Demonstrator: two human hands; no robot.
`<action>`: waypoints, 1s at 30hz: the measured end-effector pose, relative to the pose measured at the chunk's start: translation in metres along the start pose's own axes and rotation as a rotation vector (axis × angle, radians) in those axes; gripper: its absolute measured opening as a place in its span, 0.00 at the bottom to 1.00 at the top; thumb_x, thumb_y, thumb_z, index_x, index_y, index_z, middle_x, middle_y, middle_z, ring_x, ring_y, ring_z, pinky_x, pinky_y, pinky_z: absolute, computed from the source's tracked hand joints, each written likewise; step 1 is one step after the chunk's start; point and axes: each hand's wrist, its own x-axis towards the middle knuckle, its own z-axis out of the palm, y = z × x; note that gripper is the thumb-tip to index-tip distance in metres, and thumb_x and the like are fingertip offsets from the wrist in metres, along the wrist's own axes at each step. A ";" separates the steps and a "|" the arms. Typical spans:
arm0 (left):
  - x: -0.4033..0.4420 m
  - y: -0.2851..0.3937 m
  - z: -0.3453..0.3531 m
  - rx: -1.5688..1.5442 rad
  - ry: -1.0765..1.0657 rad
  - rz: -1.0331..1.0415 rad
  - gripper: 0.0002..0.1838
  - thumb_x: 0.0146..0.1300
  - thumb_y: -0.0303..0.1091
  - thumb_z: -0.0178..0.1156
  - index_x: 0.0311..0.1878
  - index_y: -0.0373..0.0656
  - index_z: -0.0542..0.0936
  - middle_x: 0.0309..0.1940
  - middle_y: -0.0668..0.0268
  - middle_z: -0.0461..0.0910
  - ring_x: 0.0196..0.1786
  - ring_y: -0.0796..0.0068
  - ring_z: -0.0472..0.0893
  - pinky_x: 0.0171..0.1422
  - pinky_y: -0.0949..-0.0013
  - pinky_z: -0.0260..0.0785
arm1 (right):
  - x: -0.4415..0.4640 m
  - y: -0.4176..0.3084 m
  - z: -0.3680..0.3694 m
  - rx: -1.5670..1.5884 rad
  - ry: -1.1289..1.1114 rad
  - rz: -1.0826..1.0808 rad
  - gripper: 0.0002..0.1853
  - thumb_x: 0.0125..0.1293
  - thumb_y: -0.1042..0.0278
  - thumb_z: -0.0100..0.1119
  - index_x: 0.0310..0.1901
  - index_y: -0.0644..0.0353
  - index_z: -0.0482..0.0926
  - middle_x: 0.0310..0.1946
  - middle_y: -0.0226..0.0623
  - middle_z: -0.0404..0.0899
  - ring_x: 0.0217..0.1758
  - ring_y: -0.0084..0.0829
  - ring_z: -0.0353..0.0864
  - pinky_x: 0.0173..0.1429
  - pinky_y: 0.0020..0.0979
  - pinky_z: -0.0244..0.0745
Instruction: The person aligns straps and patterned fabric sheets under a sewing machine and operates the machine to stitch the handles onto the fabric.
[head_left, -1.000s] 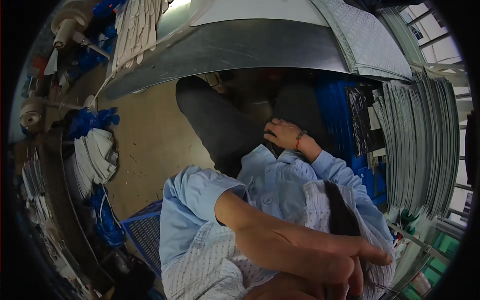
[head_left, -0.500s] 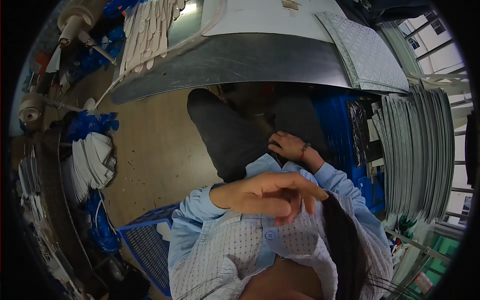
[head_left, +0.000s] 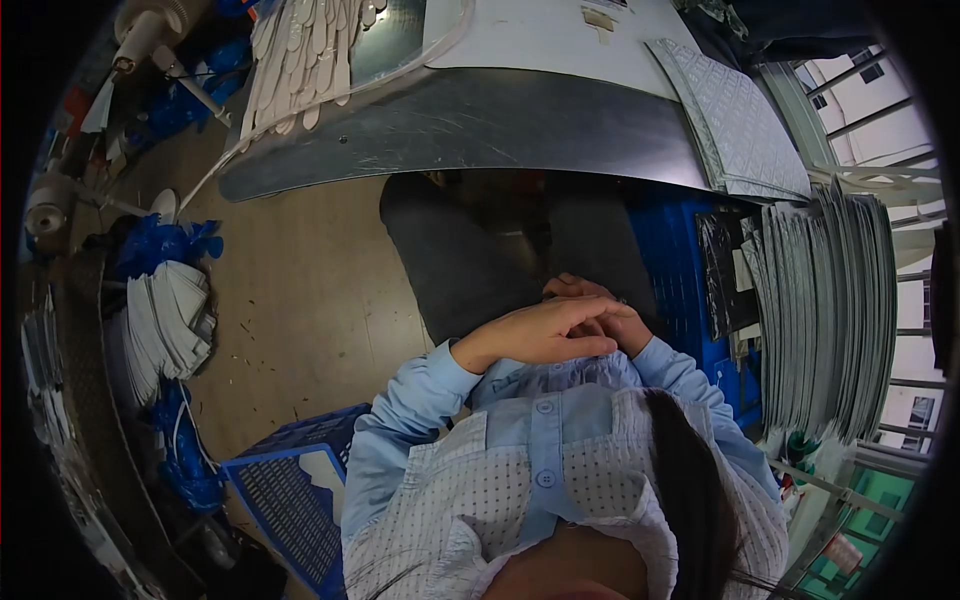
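Observation:
My left hand (head_left: 545, 328) reaches across my lap, its fingers stretched over the back of my right hand and wrist, with the thumb apart. Beneath it, my right hand (head_left: 572, 286) rests on the lap between the dark trouser legs (head_left: 450, 265). Part of the right hand is covered by the left, though some loosely bent fingers show. No object is visible in either hand. Both arms wear light blue sleeves, and the patterned shirt (head_left: 590, 440) with blue buttons fills the lower view. The metal table edge (head_left: 480, 125) lies ahead of my knees.
Wooden sticks (head_left: 315, 60) lie on the table at far left. Grey patterned sheets (head_left: 735, 120) overhang its right end. A tall stack of grey sheets (head_left: 825, 310) stands at right beside a blue crate (head_left: 675, 270). A blue basket (head_left: 290, 500) and white bundled sheets (head_left: 165, 325) are at left.
My left hand has moved from in front of my chest down onto my right hand and wrist, covering the bracelet. The view has shifted slightly.

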 end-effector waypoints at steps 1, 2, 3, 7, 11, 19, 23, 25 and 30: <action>-0.002 0.000 -0.002 -0.001 0.000 -0.001 0.28 0.72 0.37 0.59 0.72 0.41 0.67 0.59 0.55 0.77 0.55 0.67 0.81 0.54 0.66 0.78 | 0.000 -0.012 -0.006 -0.100 0.024 -0.022 0.13 0.67 0.59 0.55 0.49 0.54 0.75 0.46 0.37 0.75 0.47 0.41 0.80 0.51 0.39 0.75; -0.004 0.001 -0.005 0.063 -0.033 -0.019 0.29 0.71 0.38 0.60 0.72 0.42 0.67 0.59 0.55 0.77 0.57 0.64 0.80 0.57 0.65 0.76 | 0.004 -0.007 -0.006 -0.098 0.030 -0.024 0.13 0.67 0.59 0.55 0.49 0.54 0.75 0.46 0.37 0.75 0.47 0.41 0.80 0.51 0.39 0.75; -0.004 0.005 -0.012 0.137 -0.071 -0.033 0.31 0.70 0.40 0.61 0.72 0.42 0.66 0.59 0.55 0.77 0.58 0.62 0.80 0.59 0.63 0.75 | 0.011 0.003 -0.008 -0.178 -0.150 0.106 0.14 0.67 0.59 0.56 0.50 0.54 0.76 0.46 0.38 0.76 0.49 0.43 0.80 0.52 0.40 0.75; -0.020 0.054 -0.053 0.454 -0.123 0.179 0.35 0.67 0.41 0.65 0.74 0.42 0.65 0.60 0.55 0.76 0.62 0.56 0.76 0.67 0.61 0.67 | 0.035 -0.057 -0.073 -0.360 -0.400 0.043 0.17 0.69 0.56 0.56 0.55 0.53 0.76 0.49 0.43 0.78 0.53 0.47 0.80 0.53 0.43 0.75; -0.032 0.118 -0.102 0.514 -0.055 0.184 0.36 0.65 0.40 0.65 0.74 0.41 0.65 0.59 0.55 0.77 0.60 0.57 0.77 0.65 0.62 0.68 | 0.070 -0.120 -0.166 -0.317 -0.364 -0.051 0.17 0.71 0.54 0.55 0.54 0.56 0.77 0.49 0.44 0.78 0.52 0.47 0.79 0.54 0.41 0.75; -0.058 0.175 -0.162 0.797 0.184 -0.034 0.38 0.62 0.40 0.68 0.72 0.39 0.66 0.59 0.50 0.76 0.58 0.51 0.77 0.61 0.60 0.70 | 0.184 -0.047 -0.330 -0.736 -0.364 0.175 0.19 0.70 0.52 0.54 0.50 0.58 0.80 0.46 0.46 0.83 0.50 0.47 0.81 0.56 0.43 0.75; -0.045 0.189 -0.205 0.848 0.315 -0.211 0.34 0.65 0.43 0.65 0.72 0.42 0.68 0.55 0.52 0.77 0.52 0.50 0.78 0.56 0.58 0.72 | 0.225 0.006 -0.387 -0.841 -0.359 0.365 0.22 0.69 0.54 0.54 0.59 0.58 0.76 0.42 0.48 0.83 0.48 0.45 0.82 0.53 0.42 0.75; -0.029 0.192 -0.224 0.853 0.330 -0.266 0.33 0.63 0.40 0.66 0.71 0.41 0.69 0.53 0.51 0.78 0.50 0.50 0.79 0.55 0.58 0.73 | 0.231 0.029 -0.402 -0.814 -0.307 0.380 0.24 0.69 0.55 0.54 0.63 0.57 0.73 0.42 0.49 0.83 0.47 0.47 0.82 0.53 0.42 0.75; -0.018 0.177 -0.247 1.000 0.651 -0.451 0.32 0.59 0.30 0.68 0.68 0.42 0.72 0.57 0.51 0.77 0.58 0.52 0.78 0.59 0.59 0.73 | 0.244 0.050 -0.414 -0.686 -0.250 0.404 0.32 0.71 0.54 0.52 0.74 0.51 0.60 0.48 0.52 0.83 0.53 0.49 0.82 0.57 0.45 0.75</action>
